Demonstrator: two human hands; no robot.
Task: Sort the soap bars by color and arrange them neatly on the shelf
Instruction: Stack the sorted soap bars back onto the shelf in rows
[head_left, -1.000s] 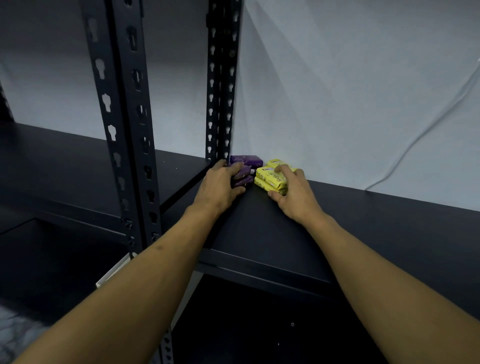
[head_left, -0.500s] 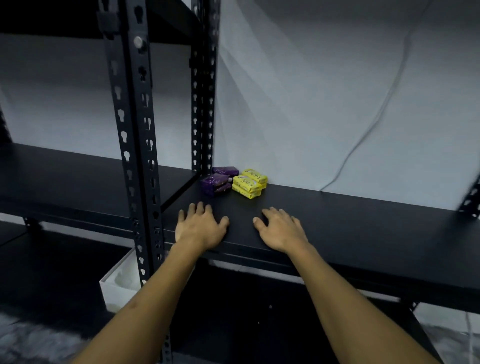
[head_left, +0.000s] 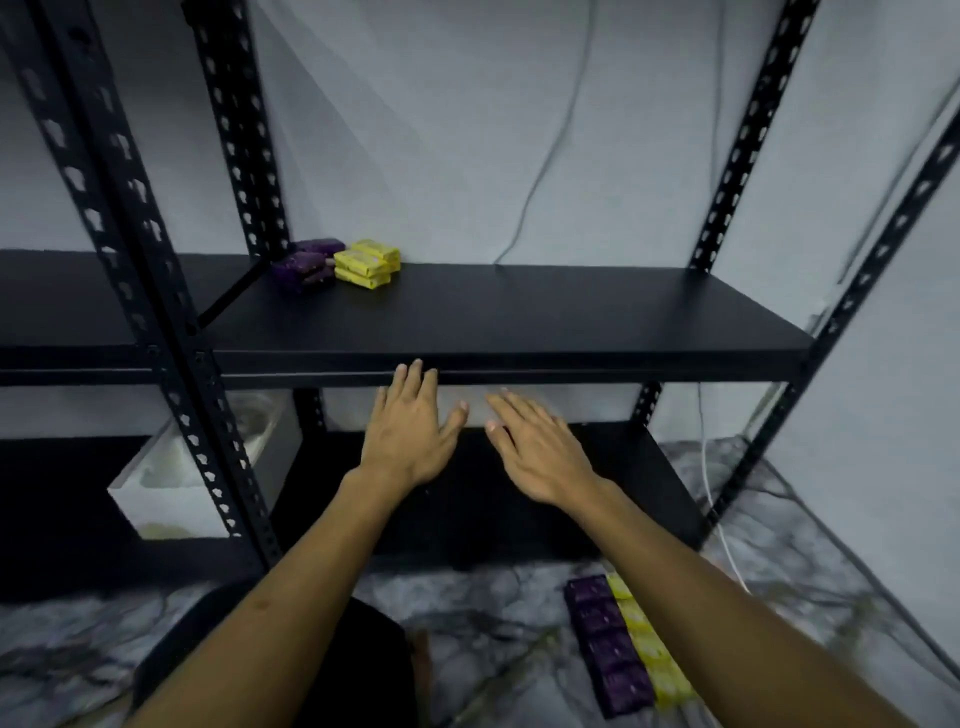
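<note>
Purple soap bars (head_left: 306, 263) and yellow soap bars (head_left: 367, 262) sit stacked side by side at the back left corner of the black shelf (head_left: 519, 312). My left hand (head_left: 410, 431) and my right hand (head_left: 535, 449) hover below the shelf's front edge, fingers spread, holding nothing. On the marbled floor at the lower right lies a row of purple bars (head_left: 605, 644) with a row of yellow bars (head_left: 649, 649) beside it, partly hidden by my right forearm.
Black perforated uprights (head_left: 156, 291) frame the rack, with another at the right (head_left: 737, 135). A white box (head_left: 171, 467) sits on the lower left level. A lower black shelf (head_left: 519, 509) lies under my hands. White cables (head_left: 714, 499) run down the wall at the right.
Both hands let go of the stacked bars, drew back across the shelf and dropped below its front edge. The view pulled back and tilted down, showing the floor rows.
</note>
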